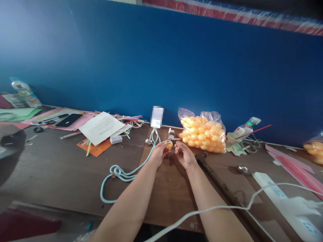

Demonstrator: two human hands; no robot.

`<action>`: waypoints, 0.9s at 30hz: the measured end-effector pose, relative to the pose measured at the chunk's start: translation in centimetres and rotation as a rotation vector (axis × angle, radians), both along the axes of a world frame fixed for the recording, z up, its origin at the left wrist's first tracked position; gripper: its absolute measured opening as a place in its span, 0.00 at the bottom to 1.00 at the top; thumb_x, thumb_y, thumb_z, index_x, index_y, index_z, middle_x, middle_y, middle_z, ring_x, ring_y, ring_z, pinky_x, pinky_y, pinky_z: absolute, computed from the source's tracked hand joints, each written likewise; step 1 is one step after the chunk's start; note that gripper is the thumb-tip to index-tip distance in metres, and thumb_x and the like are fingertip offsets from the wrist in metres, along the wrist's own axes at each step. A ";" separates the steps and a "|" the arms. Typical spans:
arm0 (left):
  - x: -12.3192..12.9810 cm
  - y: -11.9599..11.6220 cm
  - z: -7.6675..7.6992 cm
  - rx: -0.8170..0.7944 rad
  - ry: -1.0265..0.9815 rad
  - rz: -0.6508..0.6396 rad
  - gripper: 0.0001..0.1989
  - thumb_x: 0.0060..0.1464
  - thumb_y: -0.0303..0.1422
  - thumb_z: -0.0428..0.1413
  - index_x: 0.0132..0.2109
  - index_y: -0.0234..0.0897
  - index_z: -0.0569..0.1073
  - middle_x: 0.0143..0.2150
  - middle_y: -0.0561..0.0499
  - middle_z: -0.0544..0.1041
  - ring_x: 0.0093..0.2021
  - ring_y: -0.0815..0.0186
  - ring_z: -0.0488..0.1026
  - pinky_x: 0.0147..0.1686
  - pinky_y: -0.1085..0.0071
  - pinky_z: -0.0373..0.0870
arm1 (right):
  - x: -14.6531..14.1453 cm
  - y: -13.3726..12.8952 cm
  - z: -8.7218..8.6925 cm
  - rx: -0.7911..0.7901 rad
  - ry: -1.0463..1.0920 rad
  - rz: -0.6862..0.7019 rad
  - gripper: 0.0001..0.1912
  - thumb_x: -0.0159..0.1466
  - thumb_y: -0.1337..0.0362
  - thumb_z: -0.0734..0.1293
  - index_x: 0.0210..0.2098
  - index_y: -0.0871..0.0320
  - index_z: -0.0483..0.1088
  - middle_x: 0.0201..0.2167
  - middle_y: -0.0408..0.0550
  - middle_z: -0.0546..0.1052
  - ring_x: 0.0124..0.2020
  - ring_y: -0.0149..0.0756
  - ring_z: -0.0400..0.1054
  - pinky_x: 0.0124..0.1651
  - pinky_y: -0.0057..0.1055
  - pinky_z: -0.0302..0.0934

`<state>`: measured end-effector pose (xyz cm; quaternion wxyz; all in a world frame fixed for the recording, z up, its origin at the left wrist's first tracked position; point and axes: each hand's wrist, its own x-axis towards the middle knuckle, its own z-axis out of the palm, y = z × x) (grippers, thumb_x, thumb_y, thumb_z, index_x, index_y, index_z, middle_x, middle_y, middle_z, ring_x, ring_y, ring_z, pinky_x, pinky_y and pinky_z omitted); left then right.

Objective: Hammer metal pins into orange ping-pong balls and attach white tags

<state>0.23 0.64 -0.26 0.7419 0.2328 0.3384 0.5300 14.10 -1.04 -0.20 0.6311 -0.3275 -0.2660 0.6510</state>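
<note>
An orange-yellow ball is pinched between the fingers of my left hand, above the brown table. Close to its right, my right hand has its fingertips pressed together; whatever they hold is too small to make out. A clear plastic bag of orange balls stands just behind and right of my right hand. Behind the ball lies a small open box. To the left of my left hand is a shiny metal object, beside a light blue cord.
A white power strip and a long dark bar lie at the right. The white cable crosses over my right forearm. Papers cover the left back; a plastic bottle leans by the blue wall.
</note>
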 end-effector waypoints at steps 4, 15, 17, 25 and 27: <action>0.0 -0.1 0.1 -0.007 0.007 -0.001 0.10 0.54 0.28 0.58 0.44 0.31 0.75 0.32 0.46 0.78 0.26 0.71 0.74 0.30 0.75 0.72 | 0.0 0.1 -0.1 -0.003 0.003 -0.005 0.13 0.48 0.67 0.77 0.32 0.58 0.74 0.26 0.39 0.76 0.21 0.20 0.69 0.26 0.13 0.69; 0.0 -0.1 0.2 -0.002 0.025 -0.009 0.11 0.54 0.28 0.57 0.45 0.30 0.75 0.31 0.47 0.78 0.26 0.71 0.74 0.29 0.76 0.72 | 0.1 0.0 0.2 -0.064 0.041 -0.022 0.12 0.48 0.69 0.77 0.29 0.60 0.72 0.27 0.42 0.78 0.22 0.21 0.70 0.27 0.13 0.69; 0.0 -0.1 0.1 0.000 0.024 -0.008 0.11 0.54 0.28 0.58 0.44 0.31 0.75 0.31 0.47 0.78 0.26 0.71 0.74 0.29 0.76 0.72 | 0.1 0.0 0.3 -0.048 0.044 -0.026 0.13 0.48 0.68 0.77 0.29 0.59 0.71 0.27 0.41 0.77 0.21 0.20 0.69 0.26 0.13 0.69; 0.0 0.0 -0.3 0.025 0.025 -0.011 0.12 0.52 0.31 0.60 0.44 0.32 0.76 0.33 0.46 0.78 0.27 0.70 0.74 0.31 0.74 0.72 | 0.0 0.1 0.4 -0.043 0.011 -0.048 0.14 0.48 0.64 0.78 0.29 0.60 0.71 0.23 0.39 0.75 0.18 0.19 0.66 0.23 0.13 0.67; 0.0 0.0 -0.2 0.028 0.025 -0.009 0.13 0.52 0.31 0.61 0.44 0.31 0.76 0.33 0.46 0.78 0.27 0.71 0.74 0.31 0.74 0.72 | -0.1 0.2 0.4 -0.066 0.003 -0.061 0.13 0.48 0.64 0.78 0.29 0.60 0.72 0.23 0.39 0.75 0.18 0.20 0.67 0.22 0.13 0.67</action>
